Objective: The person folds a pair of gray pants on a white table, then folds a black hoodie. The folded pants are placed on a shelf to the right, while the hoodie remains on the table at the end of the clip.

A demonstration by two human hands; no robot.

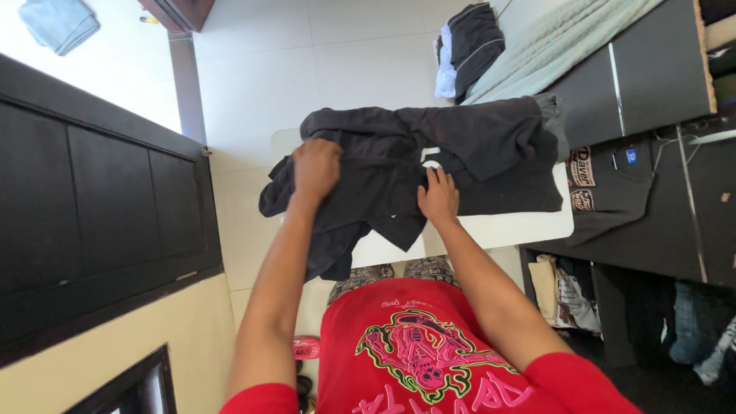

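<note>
Gripping a dark garment (pixel 429 165), left hand (pixel 316 169) bunches it; right hand (pixel 438 198) presses flat.

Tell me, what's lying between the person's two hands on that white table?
In the head view, only bunched dark cloth of the black garment spans between the left hand and right hand; both press on it.

Matt dark cloth garment (pixel 399 165) on a smooth white table (pixel 506 228), glossy floor tiles (pixel 307 69).

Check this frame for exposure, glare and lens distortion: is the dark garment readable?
Head view: the white floor is blown out at upper left; the dark garment keeps only faint fold detail; straight edges bow near the corners; both hands, left hand and right hand, look sharp.
</note>
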